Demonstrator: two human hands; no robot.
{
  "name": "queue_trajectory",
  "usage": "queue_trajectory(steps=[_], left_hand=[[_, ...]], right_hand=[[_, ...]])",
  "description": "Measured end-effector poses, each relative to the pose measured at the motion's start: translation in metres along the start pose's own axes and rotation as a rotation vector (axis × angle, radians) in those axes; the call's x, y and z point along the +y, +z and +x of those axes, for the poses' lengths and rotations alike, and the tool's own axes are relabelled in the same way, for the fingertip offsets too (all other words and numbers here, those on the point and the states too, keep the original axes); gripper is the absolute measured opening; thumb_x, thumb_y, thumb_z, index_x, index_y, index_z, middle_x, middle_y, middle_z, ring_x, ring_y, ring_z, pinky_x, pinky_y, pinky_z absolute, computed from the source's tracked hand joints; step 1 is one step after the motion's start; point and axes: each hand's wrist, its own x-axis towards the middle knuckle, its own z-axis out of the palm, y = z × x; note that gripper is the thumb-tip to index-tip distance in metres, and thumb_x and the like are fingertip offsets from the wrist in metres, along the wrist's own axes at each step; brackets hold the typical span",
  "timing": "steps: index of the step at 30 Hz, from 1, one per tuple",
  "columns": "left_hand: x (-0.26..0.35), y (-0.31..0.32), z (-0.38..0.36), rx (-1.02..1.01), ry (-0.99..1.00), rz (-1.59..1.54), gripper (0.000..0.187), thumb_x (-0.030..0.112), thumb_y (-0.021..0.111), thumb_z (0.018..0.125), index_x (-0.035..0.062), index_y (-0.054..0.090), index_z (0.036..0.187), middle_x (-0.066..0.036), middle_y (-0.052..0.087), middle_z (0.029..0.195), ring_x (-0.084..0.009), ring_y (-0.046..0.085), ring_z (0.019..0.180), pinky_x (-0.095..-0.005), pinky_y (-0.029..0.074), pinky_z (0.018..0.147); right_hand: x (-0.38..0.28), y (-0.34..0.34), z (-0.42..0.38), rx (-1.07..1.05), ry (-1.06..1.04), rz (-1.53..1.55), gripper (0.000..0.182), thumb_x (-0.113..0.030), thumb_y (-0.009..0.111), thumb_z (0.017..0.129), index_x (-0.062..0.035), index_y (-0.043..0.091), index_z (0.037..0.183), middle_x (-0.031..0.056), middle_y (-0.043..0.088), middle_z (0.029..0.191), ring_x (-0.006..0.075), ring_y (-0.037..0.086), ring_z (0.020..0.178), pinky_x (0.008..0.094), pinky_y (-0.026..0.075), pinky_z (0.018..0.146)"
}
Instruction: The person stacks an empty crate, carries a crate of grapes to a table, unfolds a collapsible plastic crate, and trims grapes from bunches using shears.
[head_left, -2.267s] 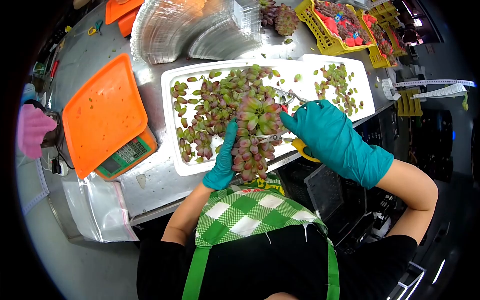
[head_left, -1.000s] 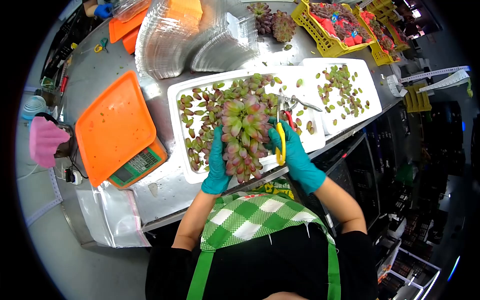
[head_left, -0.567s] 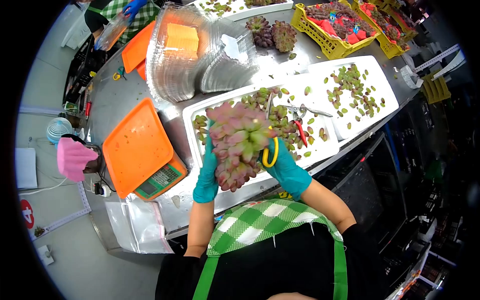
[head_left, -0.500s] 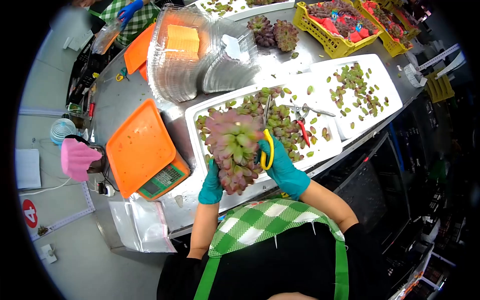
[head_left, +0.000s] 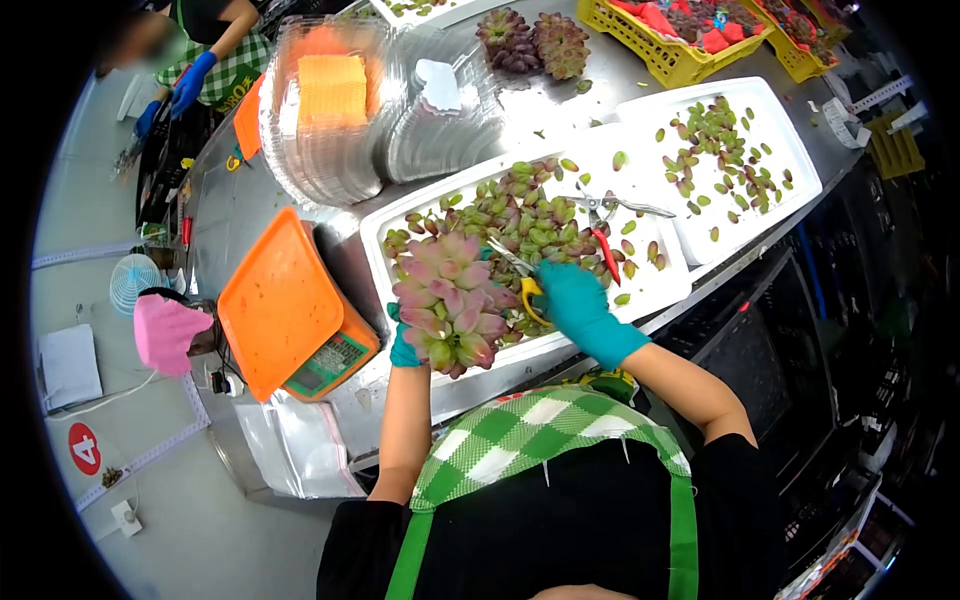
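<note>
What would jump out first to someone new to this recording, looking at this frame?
Probably the big pink-and-green succulent, held in the left hand at the nearer white tray. Next, the bright orange scale to its left, then the yellow-handled scissors in the teal-gloved right hand.
</note>
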Motion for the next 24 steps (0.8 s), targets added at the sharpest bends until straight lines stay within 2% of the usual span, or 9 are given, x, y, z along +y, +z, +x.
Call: queue_trajectory(steps=[2,4,6,7,9,15,19,20,24], left_hand=[[-0.001,0.005,0.01,-0.006,-0.005,0.004,0.065,0.038,0.046,0.081,0.0094,0.018,0.132,-0.011,0.025,0.134,-0.0267,0.036,0.115,-0.0366,0.032,0.095],[-0.002,0.007,0.015,-0.002,-0.007,0.003,0.064,0.038,0.046,0.081,0.0091,0.018,0.132,-0.012,0.025,0.134,-0.0267,0.037,0.115,-0.0366,0.033,0.095],[-0.003,0.007,0.017,0.005,-0.011,0.003,0.064,0.037,0.045,0.082,0.0089,0.018,0.132,-0.012,0.025,0.133,-0.0267,0.037,0.114,-0.0366,0.033,0.095],[-0.003,0.007,0.017,0.008,-0.009,0.0,0.063,0.037,0.045,0.082,0.0087,0.019,0.132,-0.012,0.025,0.133,-0.0267,0.037,0.114,-0.0366,0.034,0.095],[-0.004,0.006,0.017,0.01,-0.012,-0.006,0.062,0.036,0.044,0.082,0.0085,0.019,0.132,-0.012,0.026,0.133,-0.0268,0.038,0.114,-0.0365,0.034,0.094],[-0.005,0.002,0.011,-0.016,-0.059,-0.002,0.059,0.034,0.043,0.083,0.0077,0.02,0.131,-0.013,0.026,0.133,-0.0268,0.039,0.112,-0.0365,0.036,0.093],[0.001,-0.008,0.003,-0.053,-0.106,0.025,0.057,0.033,0.042,0.084,0.0072,0.021,0.131,-0.013,0.027,0.133,-0.0268,0.04,0.111,-0.0364,0.036,0.093],[0.003,-0.011,0.001,-0.063,-0.114,0.034,0.057,0.033,0.041,0.084,0.0071,0.021,0.131,-0.014,0.027,0.133,-0.0268,0.04,0.111,-0.0364,0.037,0.092],[0.009,-0.02,-0.004,-0.117,-0.156,0.067,0.055,0.032,0.04,0.085,0.0066,0.022,0.131,-0.014,0.027,0.132,-0.0268,0.041,0.11,-0.0364,0.038,0.092]], right_hand=[[0.001,-0.036,0.004,0.078,-0.03,-0.083,0.024,-0.023,0.061,0.068,-0.0055,0.053,0.082,0.0103,0.054,0.075,0.0261,0.054,0.07,0.0348,0.045,0.054],[0.026,-0.055,0.01,0.407,0.0,0.02,0.041,-0.025,0.064,0.066,-0.0056,0.053,0.1,0.0131,0.053,0.087,0.0284,0.051,0.079,0.038,0.043,0.068],[0.07,-0.037,0.009,0.298,0.275,-0.304,0.09,-0.043,0.069,0.058,-0.0074,0.026,0.129,0.018,0.032,0.126,0.0312,0.028,0.118,0.0471,0.022,0.096],[0.083,-0.04,0.013,0.013,0.468,-0.362,0.104,-0.05,0.069,0.055,-0.0093,0.014,0.134,0.017,0.021,0.133,0.0312,0.015,0.125,0.0534,0.007,0.098],[0.093,-0.041,0.012,0.011,0.457,-0.32,0.109,-0.053,0.07,0.052,-0.0095,0.013,0.133,0.0182,0.023,0.132,0.0334,0.017,0.124,0.0562,0.008,0.097],[0.084,-0.045,0.023,-0.066,0.483,-0.343,0.112,-0.055,0.073,0.045,-0.0099,0.018,0.132,0.0182,0.032,0.125,0.0339,0.023,0.121,0.0569,0.007,0.097],[0.078,-0.049,0.021,-0.047,0.456,-0.322,0.081,-0.036,0.075,0.049,-0.0095,0.038,0.116,0.0123,0.042,0.1,0.0283,0.04,0.097,0.047,0.03,0.083],[0.075,-0.056,0.016,-0.015,0.476,-0.298,0.068,-0.025,0.072,0.051,-0.0094,0.042,0.11,0.0114,0.042,0.096,0.0273,0.042,0.089,0.0413,0.032,0.072],[0.068,-0.101,-0.006,0.273,0.123,0.103,0.06,-0.01,0.066,0.055,-0.0089,0.041,0.11,0.011,0.043,0.092,0.0271,0.045,0.086,0.0402,0.034,0.072]])
